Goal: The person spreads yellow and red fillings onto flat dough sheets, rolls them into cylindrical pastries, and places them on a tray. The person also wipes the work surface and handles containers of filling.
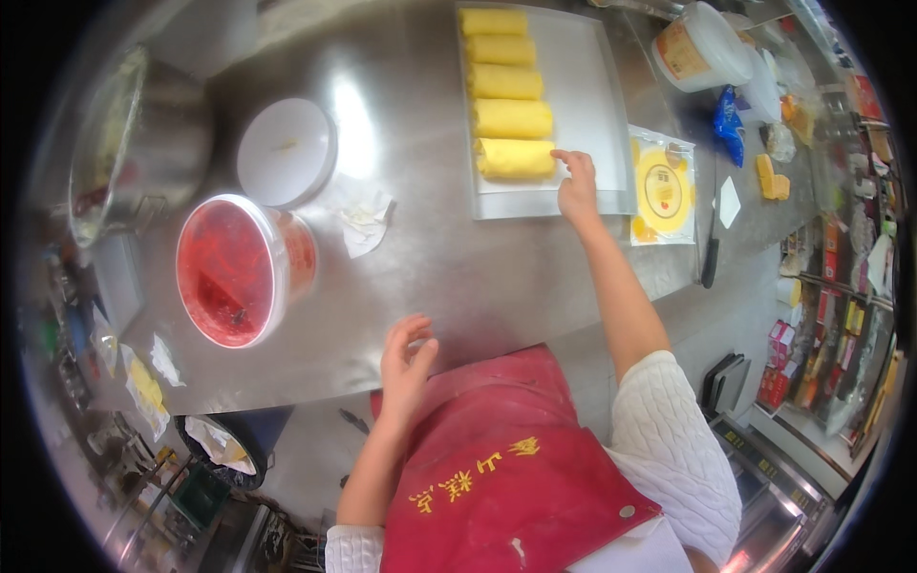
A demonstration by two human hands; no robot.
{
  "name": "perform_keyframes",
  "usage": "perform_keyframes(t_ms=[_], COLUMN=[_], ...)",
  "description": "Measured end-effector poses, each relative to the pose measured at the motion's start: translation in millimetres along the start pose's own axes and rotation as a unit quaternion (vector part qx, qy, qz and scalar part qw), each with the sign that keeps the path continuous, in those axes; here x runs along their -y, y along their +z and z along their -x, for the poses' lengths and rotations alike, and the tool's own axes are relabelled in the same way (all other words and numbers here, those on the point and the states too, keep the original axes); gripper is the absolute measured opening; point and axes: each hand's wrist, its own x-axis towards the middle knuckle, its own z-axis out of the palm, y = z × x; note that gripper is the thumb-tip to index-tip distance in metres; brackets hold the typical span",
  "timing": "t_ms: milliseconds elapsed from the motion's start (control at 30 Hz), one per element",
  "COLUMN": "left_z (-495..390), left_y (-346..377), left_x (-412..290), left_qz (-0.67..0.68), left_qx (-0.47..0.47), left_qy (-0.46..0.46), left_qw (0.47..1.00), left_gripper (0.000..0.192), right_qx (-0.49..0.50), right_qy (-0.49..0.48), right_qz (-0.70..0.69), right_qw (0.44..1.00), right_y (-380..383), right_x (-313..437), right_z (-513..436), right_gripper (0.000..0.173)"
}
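Note:
Several yellow rolls lie in a column along the left side of a paper-lined metal tray. My right hand reaches over the tray's near part, its fingertip at the right end of the nearest roll; nothing is held in it. Low over the near edge of the steel table, my left hand hovers by the red apron, fingers loosely curled and apart, holding nothing. Right of the tray lies a flat plastic packet with a yellow round print.
An opened tub of red filling, its white lid, crumpled paper and a large metal pot stand left. At right are a long knife, a white scraper, a blue packet and a white tub.

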Motion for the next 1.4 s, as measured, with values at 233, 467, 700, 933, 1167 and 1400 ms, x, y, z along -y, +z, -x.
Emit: perform_keyframes(t_ms=[233, 467, 700, 933, 1167, 1400], left_z=[-1.3, -0.9, -7.7, -25.4, -38.0, -39.6], left_y=[4.8, -9.5, -43.0, -82.5, -63.1, -48.5], left_x=[8.4, 13.9, 21.7, 47.1, 55.4, 40.0], left_qz=[0.014, 0.075, 0.245, 0.462, -0.021, 0.007], left_qx=[-0.013, -0.036, -0.092, -0.102, -0.132, -0.215], left_qy=[0.002, -0.070, -0.142, -0.101, 0.186, 0.197], left_qw=[1.000, 0.994, 0.955, 0.875, 0.973, 0.956], left_gripper=[0.031, 0.029, 0.033, 0.040, 0.059, 0.035], right_qx=[0.038, 0.106, 0.164, 0.145, 0.398, 0.441], right_qy=[-0.064, -0.178, -0.217, -0.173, 0.054, 0.280], right_qz=[0.206, 0.045, -0.039, -0.029, -0.285, -0.581], right_qw=[0.976, 0.977, 0.962, 0.974, 0.870, 0.624], right_y=[-22.7, -1.5, 127.4, 178.6, 98.2, 41.2], right_x=[11.6, 90.1, 175.9, 182.8, 220.3, 253.7], right_z=[8.8, 52.2, 73.3, 64.9, 164.0, 197.7], right_gripper=[0.053, 0.048, 0.054, 0.021, 0.019, 0.043])
